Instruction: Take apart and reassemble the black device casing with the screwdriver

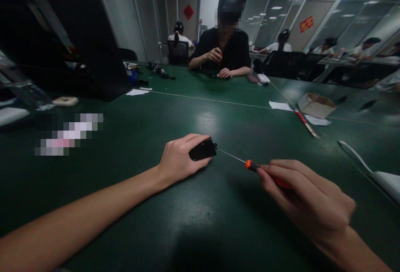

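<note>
A small black device (202, 149) lies on the dark green tabletop (131, 172), near the middle of the view, pinned under the fingers of the left hand (183, 158). That hand is curled over the device's near end, thumb along the lower side, so only the far end of the black case shows. The right hand (308, 199) is closed around the orange handle of a screwdriver (250, 164), whose thin metal shaft reaches leftward and meets the device at its right end. Both forearms rest low over the tabletop, the hands near each other but apart.

Across the tabletop a person in black (223, 51) sits facing this way, both hands raised over small items. To the right lie sheets of white paper (280, 106), an open cardboard box (316, 105) and a red-and-white stick (306, 124) beside it. At the left stands a large black case (84, 42) with a small cream-coloured object (65, 101) before it. More people sit at desks in the background.
</note>
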Demonstrator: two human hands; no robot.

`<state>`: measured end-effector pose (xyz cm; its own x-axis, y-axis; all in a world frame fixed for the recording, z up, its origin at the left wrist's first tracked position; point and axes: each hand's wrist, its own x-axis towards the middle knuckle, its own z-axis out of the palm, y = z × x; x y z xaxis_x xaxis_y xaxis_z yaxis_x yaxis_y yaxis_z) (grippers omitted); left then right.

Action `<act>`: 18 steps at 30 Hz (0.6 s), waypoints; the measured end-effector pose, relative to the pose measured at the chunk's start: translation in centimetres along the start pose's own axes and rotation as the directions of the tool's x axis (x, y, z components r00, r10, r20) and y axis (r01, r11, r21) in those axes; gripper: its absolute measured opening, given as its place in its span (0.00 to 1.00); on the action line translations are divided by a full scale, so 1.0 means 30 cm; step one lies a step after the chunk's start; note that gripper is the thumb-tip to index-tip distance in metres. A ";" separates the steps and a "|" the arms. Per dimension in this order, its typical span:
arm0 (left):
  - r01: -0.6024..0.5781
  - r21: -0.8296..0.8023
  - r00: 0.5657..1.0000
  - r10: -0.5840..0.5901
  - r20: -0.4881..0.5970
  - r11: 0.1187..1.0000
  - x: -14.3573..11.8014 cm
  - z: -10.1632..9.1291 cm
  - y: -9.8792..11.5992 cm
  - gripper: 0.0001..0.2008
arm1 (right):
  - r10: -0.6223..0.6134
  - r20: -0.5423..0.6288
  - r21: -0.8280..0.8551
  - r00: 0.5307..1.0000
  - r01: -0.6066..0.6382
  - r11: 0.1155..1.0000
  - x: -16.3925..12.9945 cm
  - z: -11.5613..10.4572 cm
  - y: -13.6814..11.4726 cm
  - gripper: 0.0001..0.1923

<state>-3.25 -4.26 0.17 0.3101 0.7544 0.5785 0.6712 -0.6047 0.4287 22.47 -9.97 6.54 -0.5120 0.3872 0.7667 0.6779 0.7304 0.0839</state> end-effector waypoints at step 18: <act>-0.023 0.027 1.000 0.024 -0.010 0.999 -0.001 0.005 -0.002 0.25 | -0.078 0.039 -0.084 0.996 0.081 0.993 -0.016 -0.005 -0.010 0.03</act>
<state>-3.20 -4.21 0.03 0.3192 0.7373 0.5954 0.6818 -0.6150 0.3961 22.58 -10.47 6.25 -0.5837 0.3502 0.7326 0.6757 0.7098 0.1990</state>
